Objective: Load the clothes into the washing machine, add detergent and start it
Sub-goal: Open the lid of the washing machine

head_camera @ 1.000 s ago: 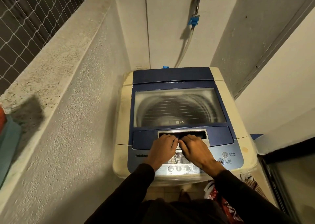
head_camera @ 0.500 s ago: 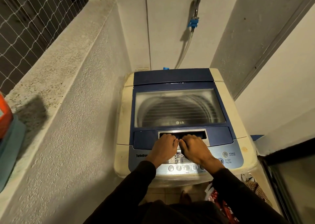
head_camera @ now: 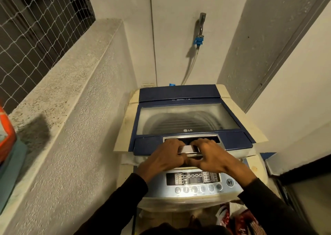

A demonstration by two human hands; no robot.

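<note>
Hidden bits first: fingertips of both hands disappear into the handle recess [head_camera: 191,139] at the lid's front edge, so the contact inside can't be seen. Thumbs sit under that front edge. Drum interior shows only as a hazy ribbed shape through the lid window; can't tell what's in it. Button labels on the control panel [head_camera: 194,180] are too blurred to read. Clothes [head_camera: 240,218] are cut off at the bottom right, just a red and white patterned bundle on the floor beside the washer. An orange pack [head_camera: 5,132] on the ledge at far left is cropped, contents unreadable.

Washing machine [head_camera: 193,145] stands in the corner, back to the wall, panel end toward the person. Its long axis runs from the person toward the wall. Lid [head_camera: 188,120] is hinged at the far end; the front edge is raised off the body with a gap under it, so it tilts up toward the camera.

Left hand [head_camera: 164,156] and right hand [head_camera: 213,156] side by side, nearly touching, each with fingers curled over the lid's handle edge and clamped on it.

Hose [head_camera: 189,68] drops from the wall tap [head_camera: 201,23] to behind the machine.
</note>
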